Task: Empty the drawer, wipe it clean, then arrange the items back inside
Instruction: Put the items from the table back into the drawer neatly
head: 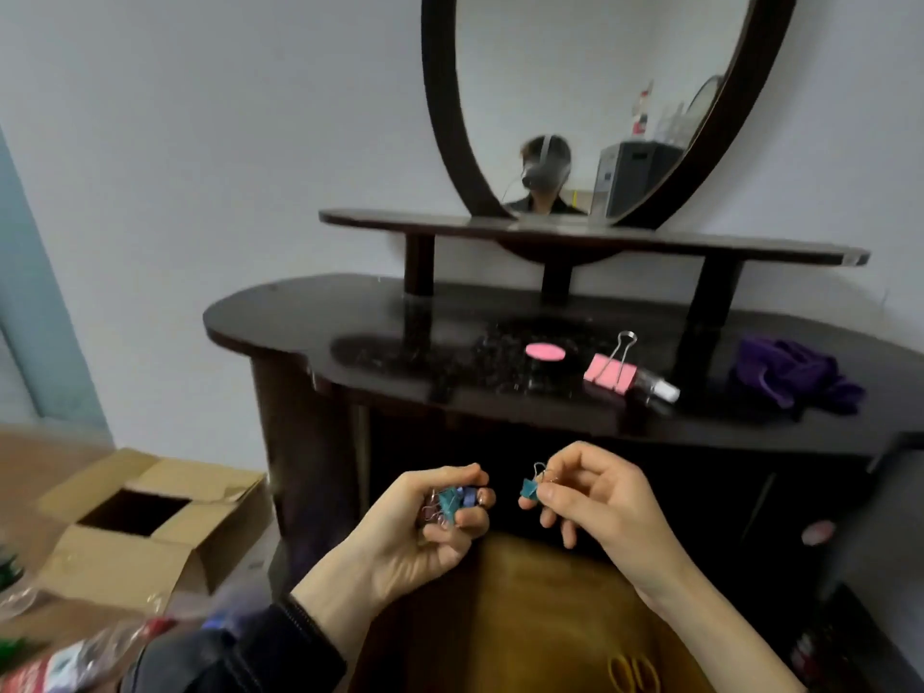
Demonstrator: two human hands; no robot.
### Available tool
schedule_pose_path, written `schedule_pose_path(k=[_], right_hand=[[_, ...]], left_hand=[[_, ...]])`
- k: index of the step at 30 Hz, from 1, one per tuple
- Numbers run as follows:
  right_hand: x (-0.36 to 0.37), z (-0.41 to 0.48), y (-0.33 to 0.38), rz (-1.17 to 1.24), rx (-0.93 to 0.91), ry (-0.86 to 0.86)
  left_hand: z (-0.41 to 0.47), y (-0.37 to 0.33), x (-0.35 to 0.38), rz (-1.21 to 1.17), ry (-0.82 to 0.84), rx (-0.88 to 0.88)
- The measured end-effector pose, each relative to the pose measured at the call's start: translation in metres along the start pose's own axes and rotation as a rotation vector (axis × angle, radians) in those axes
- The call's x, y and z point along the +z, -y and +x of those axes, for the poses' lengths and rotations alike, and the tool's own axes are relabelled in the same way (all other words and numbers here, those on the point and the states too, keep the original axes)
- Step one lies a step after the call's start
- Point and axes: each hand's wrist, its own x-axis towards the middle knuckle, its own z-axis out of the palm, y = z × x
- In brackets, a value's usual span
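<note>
Fingers of the left hand (440, 512) curl around several small binder clips (452, 503); the right hand (585, 492) pinches one teal clip (530, 489).

**Clerk:** Entry, type of place?

**Cataloguer:** A room in a home, most likely a bedroom.

**Clerk:** Grounds?

**Cataloguer:** Item one: a dark dressing table (280, 317) with a rounded top, set against a plain pale wall (200, 142).
Item two: an oval mirror (600, 67) in a dark frame, above a raised shelf (750, 245) on three posts.
Item three: small personal things on the tabletop, namely a round pink-lidded pot (545, 352), a pink binder clip (607, 373), a little clear bottle (660, 388) and a crumpled purple cloth (795, 375).
Item four: an open cardboard box (150, 557) on a wooden floor (30, 457) beside the table.
</note>
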Motion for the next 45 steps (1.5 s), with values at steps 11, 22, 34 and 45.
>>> schedule_pose_path(k=[11,22,34,45], right_hand=[[-0.012,-0.062,-0.161,-0.299,0.523,0.067],[0.006,-0.075,-0.222,-0.624,0.638,0.611],[0.031,-0.090,-0.225,-0.832,0.503,0.888],[0.039,-0.096,-0.223,-0.722,0.509,1.054]], left_hand=[[0.069,0.065,-0.109,-0.101,-0.278,-0.226],[0.127,0.087,-0.143,0.115,-0.502,-0.266],[0.124,0.094,-0.144,0.204,-0.505,-0.281],[0.124,0.092,-0.145,0.234,-0.525,-0.268]])
